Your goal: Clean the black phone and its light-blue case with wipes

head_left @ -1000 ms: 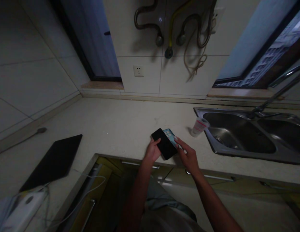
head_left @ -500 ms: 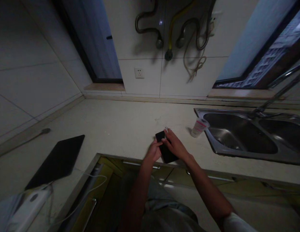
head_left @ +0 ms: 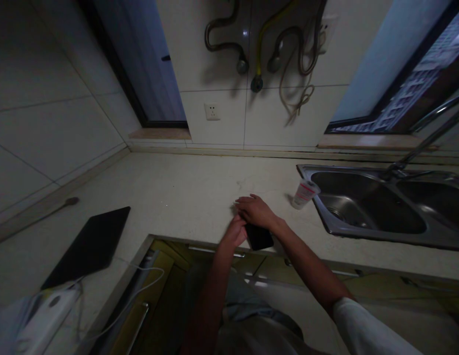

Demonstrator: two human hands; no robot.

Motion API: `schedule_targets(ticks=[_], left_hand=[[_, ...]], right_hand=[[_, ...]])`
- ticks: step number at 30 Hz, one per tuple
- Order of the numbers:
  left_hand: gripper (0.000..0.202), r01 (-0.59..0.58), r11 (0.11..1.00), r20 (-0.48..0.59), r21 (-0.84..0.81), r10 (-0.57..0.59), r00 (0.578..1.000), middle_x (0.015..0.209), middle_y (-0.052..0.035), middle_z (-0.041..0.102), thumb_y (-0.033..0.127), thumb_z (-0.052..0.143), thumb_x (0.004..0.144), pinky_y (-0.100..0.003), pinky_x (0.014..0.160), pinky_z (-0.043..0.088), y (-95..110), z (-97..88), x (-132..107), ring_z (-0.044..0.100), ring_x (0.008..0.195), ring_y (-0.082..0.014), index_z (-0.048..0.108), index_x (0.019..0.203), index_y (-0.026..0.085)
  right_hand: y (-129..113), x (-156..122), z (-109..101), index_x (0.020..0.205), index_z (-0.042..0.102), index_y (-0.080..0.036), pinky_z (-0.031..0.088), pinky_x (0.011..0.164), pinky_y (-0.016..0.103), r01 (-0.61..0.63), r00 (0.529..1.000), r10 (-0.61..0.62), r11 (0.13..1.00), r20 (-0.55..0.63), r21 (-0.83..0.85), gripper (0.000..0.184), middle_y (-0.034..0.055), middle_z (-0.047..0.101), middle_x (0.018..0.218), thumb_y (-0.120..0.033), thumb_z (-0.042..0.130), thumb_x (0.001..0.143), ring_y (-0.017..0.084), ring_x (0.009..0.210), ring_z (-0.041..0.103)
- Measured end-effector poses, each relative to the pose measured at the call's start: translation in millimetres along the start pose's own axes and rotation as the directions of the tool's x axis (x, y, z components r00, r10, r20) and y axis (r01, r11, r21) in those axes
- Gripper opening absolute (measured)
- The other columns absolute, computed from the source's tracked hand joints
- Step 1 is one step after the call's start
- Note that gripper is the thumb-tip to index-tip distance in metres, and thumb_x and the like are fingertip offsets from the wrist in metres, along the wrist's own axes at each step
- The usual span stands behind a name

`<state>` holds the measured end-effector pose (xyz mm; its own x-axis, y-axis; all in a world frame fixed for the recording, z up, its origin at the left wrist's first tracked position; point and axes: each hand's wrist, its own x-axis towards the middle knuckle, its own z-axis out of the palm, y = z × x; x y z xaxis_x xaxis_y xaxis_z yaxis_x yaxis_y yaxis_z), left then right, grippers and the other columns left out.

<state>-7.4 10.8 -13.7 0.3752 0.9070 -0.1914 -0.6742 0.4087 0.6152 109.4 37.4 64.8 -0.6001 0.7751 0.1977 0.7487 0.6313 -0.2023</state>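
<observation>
A black phone lies at the front edge of the pale countertop. My left hand grips its left side, fingers curled round it. My right hand lies across the phone's far end, fingers bent over it and reaching to the left, covering most of the screen. The blue card or case seen earlier is hidden under my right hand.
A small plastic cup stands just left of the steel double sink with its tap. A black tablet lies at left, with a white device and cable near the corner. A wall socket and hoses are behind.
My right hand moved from the phone's right side up and across its top to the left, covering the blue item and most of the phone. My left hand kept its hold.
</observation>
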Motion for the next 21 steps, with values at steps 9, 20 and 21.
schedule_targets(ticks=[9,20,21], left_hand=[[0.026,-0.059,0.998,-0.115,-0.030,0.056,0.992,0.104,-0.0084,0.074,0.005,0.064,0.072,-0.037,0.102,0.046,-6,1.3,7,0.064,0.113,-0.0236,0.069,0.094,0.017],[0.039,-0.084,0.990,-0.147,-0.116,0.066,0.987,0.098,-0.0041,0.073,0.001,0.062,0.068,-0.031,0.089,0.050,3,3.4,2,0.068,0.090,-0.0162,0.063,0.102,0.020],[0.039,-0.074,0.988,-0.167,-0.132,0.052,0.985,0.097,-0.0030,0.073,0.002,0.062,0.069,-0.030,0.086,0.051,5,3.0,2,0.068,0.087,-0.0157,0.063,0.103,0.021]], right_hand=[[-13,-2,-2,0.121,0.067,-0.022,0.021,0.116,0.063,0.142,0.982,-0.137,0.989,0.128,-0.032,0.035,0.0100,0.064,0.135,-0.009,0.055,0.091,0.030,0.135,0.050],[-8,-37,2,0.138,0.055,-0.017,0.025,0.115,0.064,0.101,0.995,-0.102,0.995,0.021,0.025,0.050,0.0163,0.053,0.145,-0.006,0.051,0.090,0.032,0.142,0.041],[-8,-42,4,0.140,0.052,-0.017,0.026,0.115,0.064,0.092,0.996,-0.093,0.995,0.006,0.025,0.051,0.0168,0.052,0.147,-0.007,0.052,0.090,0.032,0.143,0.040]])
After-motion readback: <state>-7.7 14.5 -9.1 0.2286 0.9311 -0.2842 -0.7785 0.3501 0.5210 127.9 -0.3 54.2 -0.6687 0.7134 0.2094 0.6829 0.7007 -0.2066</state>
